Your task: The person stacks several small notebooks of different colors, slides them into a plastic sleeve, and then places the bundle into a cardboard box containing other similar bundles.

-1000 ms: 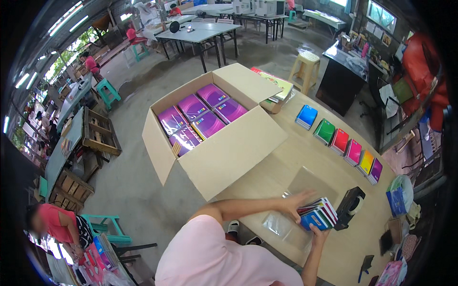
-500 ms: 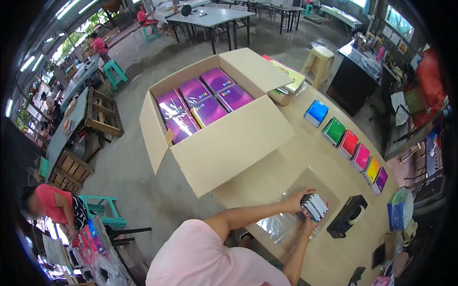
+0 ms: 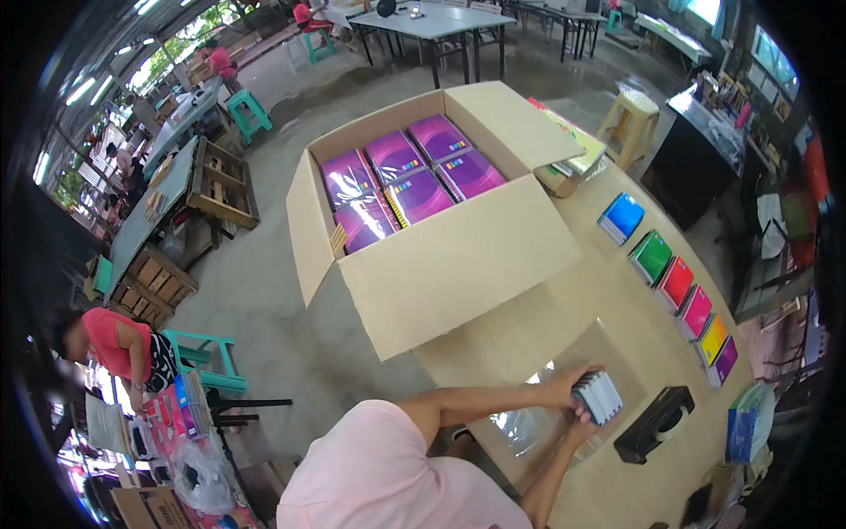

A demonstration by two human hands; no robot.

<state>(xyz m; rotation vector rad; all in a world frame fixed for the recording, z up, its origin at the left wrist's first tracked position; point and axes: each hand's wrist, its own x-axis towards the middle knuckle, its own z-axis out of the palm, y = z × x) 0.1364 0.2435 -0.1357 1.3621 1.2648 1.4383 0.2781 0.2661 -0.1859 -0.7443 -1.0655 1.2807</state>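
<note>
A small stack of notebooks (image 3: 599, 397), pale edges facing up, is held between my two hands above the table. My left hand (image 3: 567, 385) grips it from the far left side, fingers wrapped round its end. From the near side, my right hand (image 3: 582, 430) closes on the lower end of the same stack. Beneath them lie clear plastic bags (image 3: 520, 429) on the tan table (image 3: 520, 326). A black tape dispenser (image 3: 654, 425) stands just right of the stack.
An open carton (image 3: 467, 256) holds several wrapped purple notebooks (image 3: 423, 196). Small notebook piles in blue (image 3: 623, 217), green (image 3: 652, 256), red (image 3: 677, 282), pink, yellow and purple line the table's right side. A person (image 3: 119, 348) works at a table on the left.
The view has shifted, so the scene sits further right. The stack has turned slightly in my hands, which both still hold it.
</note>
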